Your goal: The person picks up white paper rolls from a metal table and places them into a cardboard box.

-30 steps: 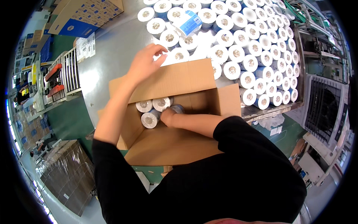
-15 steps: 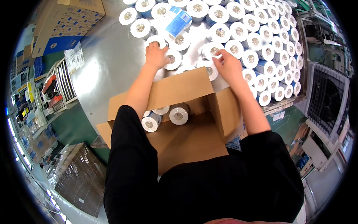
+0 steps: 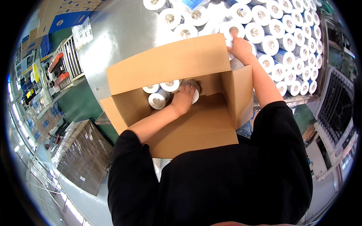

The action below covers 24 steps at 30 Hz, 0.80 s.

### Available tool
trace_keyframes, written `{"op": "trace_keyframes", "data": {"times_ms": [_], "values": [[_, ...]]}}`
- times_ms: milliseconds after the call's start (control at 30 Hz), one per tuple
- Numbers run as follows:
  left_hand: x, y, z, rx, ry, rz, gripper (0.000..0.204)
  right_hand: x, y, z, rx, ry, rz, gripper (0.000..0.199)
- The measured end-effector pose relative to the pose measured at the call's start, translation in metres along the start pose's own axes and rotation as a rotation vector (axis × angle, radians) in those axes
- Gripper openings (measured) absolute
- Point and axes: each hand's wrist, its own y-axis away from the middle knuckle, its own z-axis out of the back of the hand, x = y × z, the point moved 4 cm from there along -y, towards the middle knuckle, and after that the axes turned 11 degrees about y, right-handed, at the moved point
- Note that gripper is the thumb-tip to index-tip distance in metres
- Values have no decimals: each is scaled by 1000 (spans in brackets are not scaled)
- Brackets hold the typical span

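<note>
An open brown cardboard box (image 3: 196, 132) stands tipped toward me at the edge of a metal table (image 3: 109, 45). My left hand (image 3: 183, 98) is down inside it, closed over a white wrapped roll at the back, beside three other rolls (image 3: 157, 100) lying there. My right hand (image 3: 240, 48) reaches past the box's far flap and rests on a white roll among the many rolls (image 3: 279, 41) standing on the table; whether it grips that roll is unclear.
A shrink-wrapped stack of flat cartons (image 3: 85, 156) sits on the floor at lower left. A wire rack (image 3: 66, 64) with red-handled tools stands left of the table. Grey machinery (image 3: 335, 109) lines the right side.
My left hand has come back from the table into the box with a roll. My right hand has stayed out among the rolls on the table.
</note>
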Motion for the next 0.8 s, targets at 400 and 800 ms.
{"op": "trace_keyframes", "data": {"times_ms": [400, 800], "values": [[74, 29, -48, 276, -364, 288, 39, -4, 7, -19, 62, -332, -56, 86], [29, -75, 252, -467, 489, 109, 30, -14, 1, -1, 202, -306, 42, 82]]}}
